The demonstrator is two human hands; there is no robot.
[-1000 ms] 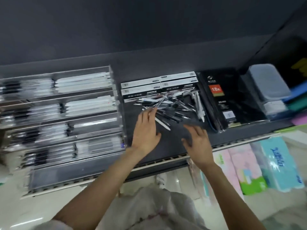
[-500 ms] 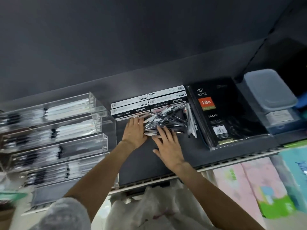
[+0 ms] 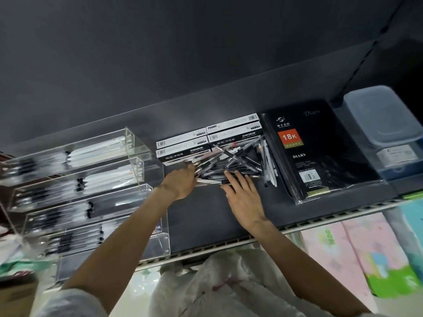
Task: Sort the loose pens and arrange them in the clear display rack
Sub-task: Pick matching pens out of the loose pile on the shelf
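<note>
A heap of loose black and clear pens (image 3: 231, 162) lies on the dark shelf in front of the pen boxes. A few white pens (image 3: 269, 164) lie at the heap's right side. My left hand (image 3: 180, 183) curls its fingers around the left ends of several pens in the heap. My right hand (image 3: 243, 194) lies flat with straight fingers, its tips touching the heap's near edge. The clear display rack (image 3: 137, 165) stands to the left, its stepped tiers holding rows of white and dark pens.
Black-and-white pen boxes (image 3: 209, 139) are stacked behind the heap. A wrapped black diary (image 3: 318, 154) lies to the right, beside a lidded plastic box (image 3: 382, 120). The shelf's front edge (image 3: 297, 227) runs below my hands. Pastel tissue packs (image 3: 357, 252) sit lower right.
Both hands pushed the scattered pens together into a tighter heap. My left hand went from lying flat beside the heap to curling around pen ends. The view shifted closer.
</note>
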